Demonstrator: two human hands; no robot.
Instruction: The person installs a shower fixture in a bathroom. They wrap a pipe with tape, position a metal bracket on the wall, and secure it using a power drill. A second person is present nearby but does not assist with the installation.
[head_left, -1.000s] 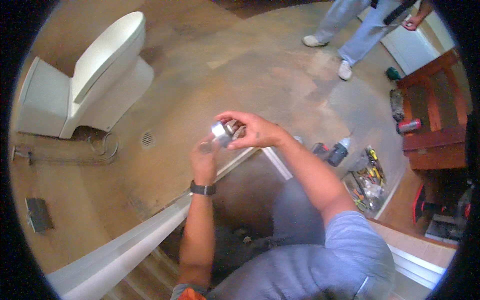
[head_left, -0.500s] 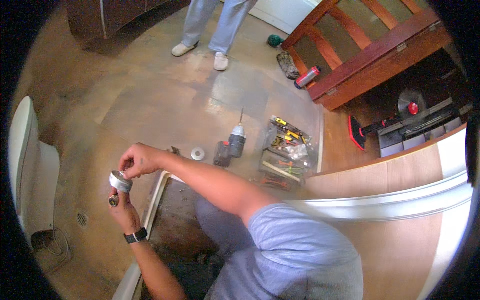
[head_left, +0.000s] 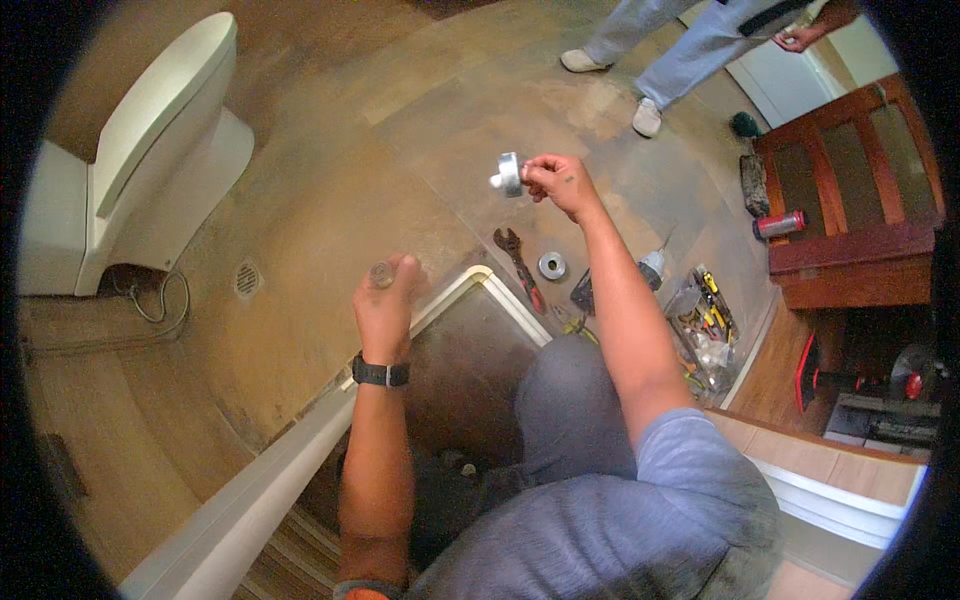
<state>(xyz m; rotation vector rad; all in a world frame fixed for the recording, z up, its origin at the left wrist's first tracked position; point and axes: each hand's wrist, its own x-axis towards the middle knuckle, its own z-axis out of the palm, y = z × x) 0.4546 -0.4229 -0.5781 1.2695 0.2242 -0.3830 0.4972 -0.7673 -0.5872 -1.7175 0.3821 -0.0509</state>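
My right hand is raised over the floor, pinching a short silvery ring like a tape spool with a white bit sticking out at its side. My left hand, with a black watch on the wrist, is closed round a small cylindrical metal fitting; its round end shows above the fingers. The two hands are apart. On the floor below the right hand lie an adjustable wrench with a red handle end and a second ring-shaped spool. A cordless drill is partly hidden behind my right forearm.
A white-edged frame corner stands close before my knee. A tray of hand tools lies at right, near a wooden slatted panel. A toilet and floor drain are at left. Another person's legs are at the far right.
My hands have separated: the right has carried the silvery ring away from the left, which keeps the metal fitting. The view has turned left, showing more of the toilet and the wrench.
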